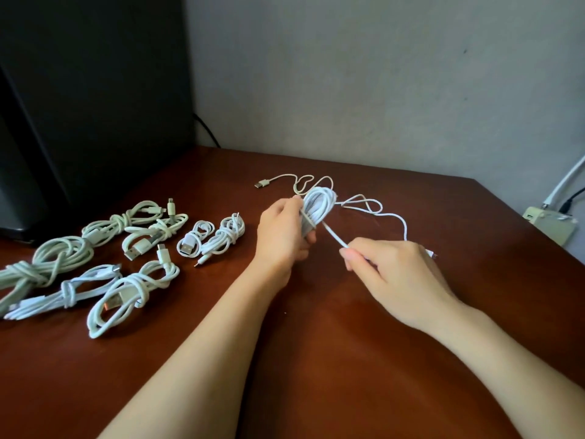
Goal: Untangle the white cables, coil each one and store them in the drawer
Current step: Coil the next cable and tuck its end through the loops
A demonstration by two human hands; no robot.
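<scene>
Red-brown wooden worktop [316, 359] carried everything; no drawer was in view, so storing judged not started.

The group of tied white cable bundles [68, 291] lay on the left of the worktop, about seven by my count, each knotted round itself. That part looked finished and only needed moving to the drawer.

Left hand [281, 236] gripped the half-wound white cable coil [318, 205], fingers curled round its lower end, held just above the worktop centre. Right hand [395, 274] pinched the taut white strand [332, 236] running out of that coil.

The loose white cable run [364, 201] lay in slack loops on the worktop behind the hands. It still had to be wound in, so this was judged the last cable in progress.

Silver USB plug [261, 184] lay at the far end, apart from the hands.

Hard to tell:
- whether the plug's lead and the slack loops were one cable or two, since the coil covered the join
- left fingertips, hidden behind the coil
- a small bit beside the right knuckles, too blurred to name
- the leftmost bundle, cut by the frame edge
</scene>
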